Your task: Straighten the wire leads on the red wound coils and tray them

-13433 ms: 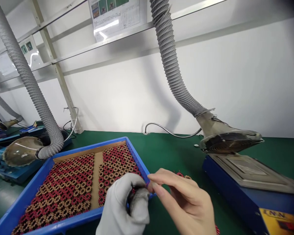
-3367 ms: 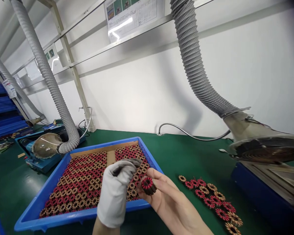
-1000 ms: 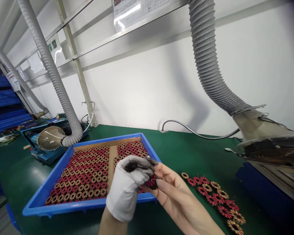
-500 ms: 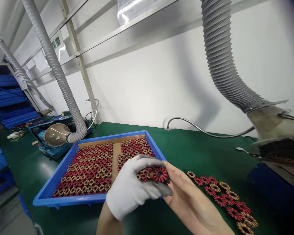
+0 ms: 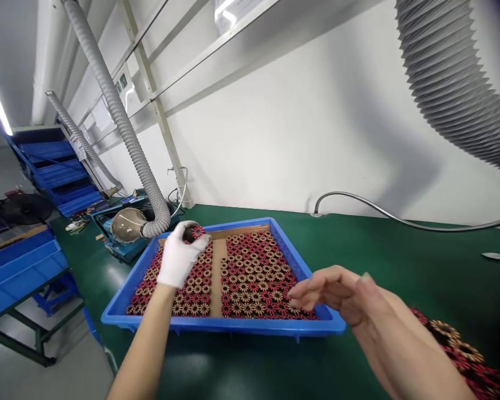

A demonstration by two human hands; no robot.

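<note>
White glove on left hand (image 5: 179,258); red-and-black ring (image 5: 194,231) at its fingertips. Right hand (image 5: 337,290) bare. Under both hands' fingers, blue tray (image 5: 216,324) packed with red and tan rings (image 5: 258,275) in a flower-like repeat, brown cardboard strip (image 5: 216,266) down the middle. Green bench top (image 5: 358,244) past the fingers. Red and tan rings in a row (image 5: 462,350) behind the right wrist. Grey ribbed hose (image 5: 125,128), white wall (image 5: 295,139), blue shelves (image 5: 54,166).

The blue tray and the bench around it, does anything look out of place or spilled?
Mostly tidy: coils fill the tray in two neat blocks. The odd bit is the loose coils lying on the green mat right of the tray, not in it. The left hand holds one coil above the tray; the right hand is empty.
</note>
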